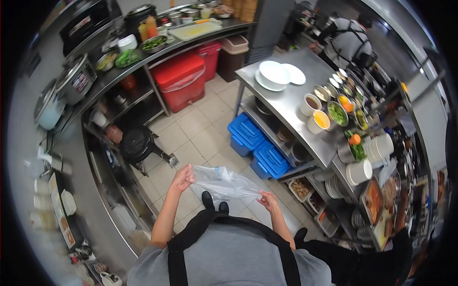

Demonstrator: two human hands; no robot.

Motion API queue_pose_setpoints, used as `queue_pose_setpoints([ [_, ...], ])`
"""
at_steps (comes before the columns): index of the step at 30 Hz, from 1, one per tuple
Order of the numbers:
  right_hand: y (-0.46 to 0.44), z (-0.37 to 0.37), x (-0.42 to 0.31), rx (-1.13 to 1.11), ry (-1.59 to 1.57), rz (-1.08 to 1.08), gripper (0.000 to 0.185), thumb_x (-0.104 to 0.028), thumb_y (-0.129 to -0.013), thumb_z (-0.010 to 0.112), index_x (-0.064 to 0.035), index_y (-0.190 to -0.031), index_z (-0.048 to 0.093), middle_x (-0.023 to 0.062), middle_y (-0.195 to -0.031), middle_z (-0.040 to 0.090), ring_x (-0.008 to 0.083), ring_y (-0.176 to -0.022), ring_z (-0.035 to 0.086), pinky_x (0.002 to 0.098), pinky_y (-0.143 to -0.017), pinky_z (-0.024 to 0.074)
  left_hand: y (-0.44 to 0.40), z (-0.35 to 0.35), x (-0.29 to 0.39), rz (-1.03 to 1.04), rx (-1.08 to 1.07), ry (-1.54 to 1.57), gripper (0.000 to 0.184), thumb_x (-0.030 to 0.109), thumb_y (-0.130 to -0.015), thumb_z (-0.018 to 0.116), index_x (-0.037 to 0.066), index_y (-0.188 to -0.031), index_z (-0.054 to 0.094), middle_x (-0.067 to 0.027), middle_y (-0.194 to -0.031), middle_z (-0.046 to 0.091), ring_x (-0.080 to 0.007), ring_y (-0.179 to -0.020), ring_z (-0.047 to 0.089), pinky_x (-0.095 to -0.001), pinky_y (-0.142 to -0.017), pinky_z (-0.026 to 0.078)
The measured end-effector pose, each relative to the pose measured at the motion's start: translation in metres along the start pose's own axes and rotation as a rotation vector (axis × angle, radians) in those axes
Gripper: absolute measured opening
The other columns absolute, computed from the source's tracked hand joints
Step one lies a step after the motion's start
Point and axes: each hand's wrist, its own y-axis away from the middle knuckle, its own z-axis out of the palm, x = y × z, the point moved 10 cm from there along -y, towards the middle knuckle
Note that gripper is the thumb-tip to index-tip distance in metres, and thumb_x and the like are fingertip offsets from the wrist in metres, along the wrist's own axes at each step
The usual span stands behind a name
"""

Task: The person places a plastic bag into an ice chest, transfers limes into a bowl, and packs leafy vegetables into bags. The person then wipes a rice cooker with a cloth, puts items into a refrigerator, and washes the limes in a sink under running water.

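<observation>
A clear plastic bag [225, 185] is stretched out in front of my body, above the tiled floor. My left hand [183, 178] pinches its left top corner, fingers closed. At the opposite end, my right hand [267, 200] grips the lower right corner, also closed. The bag hangs between the two hands, wrinkled and see-through, with a small blue mark near its upper edge. Whether anything is inside cannot be made out. My dark shoes show just below it.
Blue lidded bins [268, 160] sit under the steel table [305, 66] with white bowls [274, 75]. Red bins [180, 81] stand below the back counter. A black stool-like object [137, 143] is at left. One co-worker [350, 40] works at back right; a dark-clothed person stands close at right.
</observation>
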Motion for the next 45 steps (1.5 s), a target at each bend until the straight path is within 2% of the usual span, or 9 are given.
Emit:
queue_pose_setpoints([
  [8,0.047,0.294,-0.107,-0.427,0.993,-1.109,0.072,-0.026,-0.061,0.076,-0.0039,-0.119,0.039,0.0161,-0.116,0.041,0.0329,-0.104,0.043,0.0391,-0.088,0.0389,-0.014,-0.046,0.034,0.135,0.282,-0.570,0.023,0.032,-0.088,0.047,0.009,-0.090,0.047,0.0008,-0.061,0.044,-0.0068,-0.044,0.036,-0.0225,-0.037,0.029],
  [13,-0.040,0.379,-0.024,-0.299,1.628,-0.774,0.055,-0.019,-0.069,0.068,-0.0028,-0.115,0.042,0.0185,-0.109,0.048,0.0317,-0.093,0.052,0.0425,-0.079,0.0437,-0.006,-0.026,0.058,0.093,0.212,-0.650,0.018,0.025,-0.084,0.055,0.011,-0.093,0.048,0.0024,-0.059,0.041,-0.0090,-0.045,0.038,-0.0239,-0.038,0.030],
  [21,-0.084,0.440,-0.057,-0.869,0.524,-0.001,0.035,-0.004,-0.078,0.053,-0.0051,-0.113,0.048,0.0099,-0.090,0.060,0.0236,-0.077,0.057,0.0376,-0.071,0.0474,0.037,-0.111,0.137,0.789,0.816,-1.718,0.035,0.001,-0.063,0.066,0.008,-0.093,0.050,-0.0125,-0.085,0.047,-0.0300,-0.072,0.049,-0.0387,-0.067,0.043],
  [28,-0.040,0.488,-0.104,-1.432,0.940,-0.149,0.023,-0.010,-0.079,0.054,-0.0067,-0.100,0.062,0.0071,-0.093,0.062,0.0195,-0.083,0.057,0.0335,-0.079,0.0446,0.003,-0.209,0.194,0.819,0.908,-0.631,0.033,-0.006,-0.061,0.062,0.010,-0.089,0.054,-0.0095,-0.094,0.045,-0.0235,-0.082,0.050,-0.0337,-0.070,0.044],
  [33,-0.170,0.505,-0.158,-0.633,1.623,-0.673,0.039,-0.016,-0.070,0.066,-0.0128,-0.107,0.055,0.0189,-0.106,0.053,0.0327,-0.086,0.058,0.0401,-0.075,0.0467,-0.076,-0.165,0.220,0.730,0.741,-1.179,0.037,0.008,-0.072,0.063,0.012,-0.106,0.048,-0.0067,-0.105,0.049,-0.0195,-0.090,0.053,-0.0299,-0.074,0.046],
  [35,-0.147,0.524,-0.219,-0.259,1.790,-0.836,0.055,-0.016,-0.066,0.069,-0.0175,-0.117,0.045,0.0224,-0.108,0.047,0.0393,-0.084,0.057,0.0428,-0.073,0.0473,-0.125,-0.142,0.170,-0.004,0.306,-0.012,0.040,0.014,-0.079,0.060,0.013,-0.114,0.040,-0.0066,-0.105,0.050,-0.0196,-0.094,0.054,-0.0308,-0.076,0.047],
  [38,-0.203,0.541,-0.247,-0.186,1.919,-0.869,0.067,-0.006,-0.067,0.063,-0.0245,-0.123,0.030,0.0234,-0.114,0.036,0.0390,-0.076,0.059,0.0433,-0.066,0.0494,-0.164,-0.081,0.221,0.039,-0.007,0.319,0.041,0.009,-0.081,0.056,0.014,-0.118,0.037,-0.0084,-0.103,0.052,-0.0205,-0.093,0.056,-0.0351,-0.078,0.047],
  [42,-0.270,0.544,-0.273,-0.203,2.130,-0.879,0.076,0.000,-0.069,0.055,-0.0352,-0.129,0.024,0.0245,-0.124,0.029,0.0341,-0.077,0.061,0.0402,-0.065,0.0509,-0.173,-0.033,0.324,0.284,-0.077,-0.048,0.049,0.000,-0.074,0.057,0.021,-0.117,0.045,-0.0064,-0.102,0.052,-0.0198,-0.092,0.053,-0.0310,-0.078,0.046],
  [45,-0.299,0.582,-0.288,-0.353,2.277,-0.797,0.079,-0.003,-0.070,0.057,-0.0401,-0.131,0.021,0.0213,-0.126,0.033,0.0326,-0.086,0.059,0.0408,-0.071,0.0499,-0.204,-0.083,0.338,0.438,0.153,-1.440,0.047,-0.007,-0.062,0.056,0.021,-0.100,0.060,-0.0093,-0.098,0.053,-0.0254,-0.090,0.051,-0.0326,-0.080,0.043],
])
